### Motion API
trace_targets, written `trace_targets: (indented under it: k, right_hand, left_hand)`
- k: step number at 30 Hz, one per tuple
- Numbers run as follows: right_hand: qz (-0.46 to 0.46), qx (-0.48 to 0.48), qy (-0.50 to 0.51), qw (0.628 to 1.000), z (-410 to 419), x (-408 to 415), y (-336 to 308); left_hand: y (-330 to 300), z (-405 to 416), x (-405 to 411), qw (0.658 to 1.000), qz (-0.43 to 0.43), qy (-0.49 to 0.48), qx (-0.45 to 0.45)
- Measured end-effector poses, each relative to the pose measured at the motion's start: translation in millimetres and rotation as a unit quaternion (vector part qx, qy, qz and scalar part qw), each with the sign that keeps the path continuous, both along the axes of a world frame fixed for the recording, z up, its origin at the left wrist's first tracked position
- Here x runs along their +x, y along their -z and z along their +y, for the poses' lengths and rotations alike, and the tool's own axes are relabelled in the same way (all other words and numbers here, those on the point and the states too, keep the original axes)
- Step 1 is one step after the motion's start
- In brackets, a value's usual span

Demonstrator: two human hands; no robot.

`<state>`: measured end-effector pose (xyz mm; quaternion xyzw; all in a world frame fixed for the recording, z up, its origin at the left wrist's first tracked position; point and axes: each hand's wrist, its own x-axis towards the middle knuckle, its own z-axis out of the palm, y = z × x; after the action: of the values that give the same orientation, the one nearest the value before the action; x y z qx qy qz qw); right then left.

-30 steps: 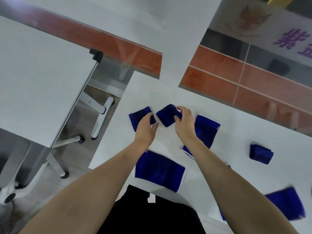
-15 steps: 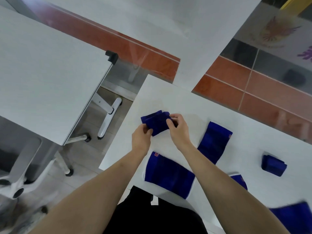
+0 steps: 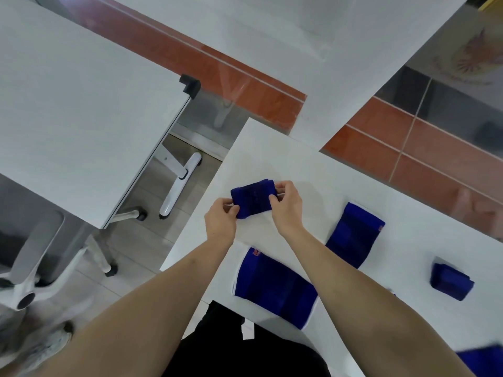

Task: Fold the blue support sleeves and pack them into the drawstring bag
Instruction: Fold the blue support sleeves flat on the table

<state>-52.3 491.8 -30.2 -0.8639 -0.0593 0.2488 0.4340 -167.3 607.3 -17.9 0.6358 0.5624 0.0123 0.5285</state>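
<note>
Item in work: small sleeve (image 3: pixel 253 198), folded over, lifted just above the tabletop (image 3: pixel 272 148) at its far left; left hand (image 3: pixel 220 223) pinches its near-left end, right hand (image 3: pixel 287 205) pinches its right end. Fold apparently under way.

Flat, unfolded: wide sleeve (image 3: pixel 275 288) at the near edge; long sleeve (image 3: pixel 353 238) to its right.

Folded, set aside: bundle (image 3: pixel 450 281), well right.

Partly out of view: blue piece (image 3: pixel 484 360), near right corner; state cannot be told.

Drawstring bag: not identifiable in view. Judged early; nothing appears packed.
</note>
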Motion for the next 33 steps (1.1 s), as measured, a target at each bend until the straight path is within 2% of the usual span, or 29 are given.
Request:
trace_targets:
  k: [6, 8, 11, 13, 15, 20, 23, 28, 33]
  right_hand:
    - [-0.026, 0.002, -0.011, 1.000, 1.9, 4.6, 1.5]
    - [-0.080, -0.030, -0.074, 0.994, 3.5, 7.8, 2.6]
    - [-0.170, -0.123, -0.238, 0.948, 7.9, 19.1, 6.4]
    - [-0.173, -0.147, -0.315, 0.922, 10.3, 26.7, 5.8]
    - [-0.175, -0.158, -0.336, 0.912, 7.3, 31.3, 5.4]
    - [-0.148, -0.217, -0.278, 0.924, -19.9, 26.6, 5.8]
    - [-0.102, -0.193, -0.218, 0.951, -39.8, 15.9, 6.0]
    - [-0.002, -0.092, -0.111, 0.989, -57.2, -0.6, -1.4]
    - [0.118, -0.013, -0.027, 0.993, -62.5, -6.7, -6.9]
  left_hand:
    - [4.9, 4.3, 1.3, 1.000, 0.018, -0.014, -0.005]
    - [4.9, 5.1, 2.6, 1.000, 0.025, -0.011, -0.004]
    - [5.0, 6.0, 3.3, 0.999, 0.036, -0.007, 0.000]
    - [3.0, 6.3, 4.7, 0.999, 0.038, -0.006, 0.005]
    - [0.6, 6.3, 5.5, 0.999, 0.032, -0.005, 0.012]
    - [-3.9, -9.5, -0.4, 0.992, 0.006, 0.081, 0.098]
    - [1.3, -21.3, -2.9, 0.983, -0.026, 0.166, 0.076]
    - [18.5, -28.0, -11.9, 0.923, -0.001, 0.348, 0.165]
    - [19.9, -26.9, -14.5, 0.860, 0.035, 0.451, 0.236]
